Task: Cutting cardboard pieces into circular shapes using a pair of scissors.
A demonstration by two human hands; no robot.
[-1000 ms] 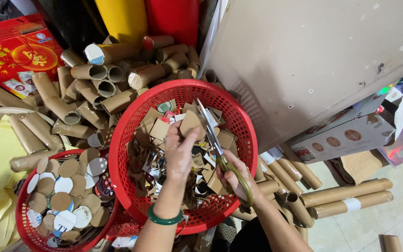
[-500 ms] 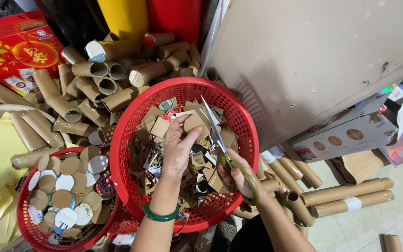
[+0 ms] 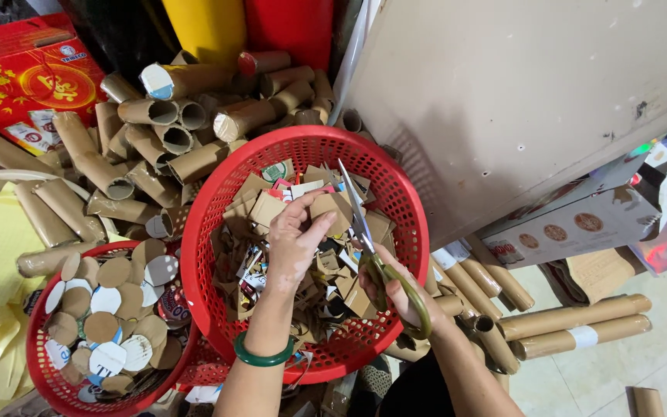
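Left hand [image 3: 295, 243] has crept up since a second ago, fingers now clamped on a cardboard scrap [image 3: 332, 207] over the big red basket's [image 3: 403, 232] far rim, right hand [image 3: 395, 287] gripping scissors [image 3: 364, 232] (blades beside it), so cutting continues.

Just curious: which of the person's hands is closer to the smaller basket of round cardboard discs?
Left. The left hand is over the big basket beside the smaller basket; the right hand, holding scissors, is farther away.
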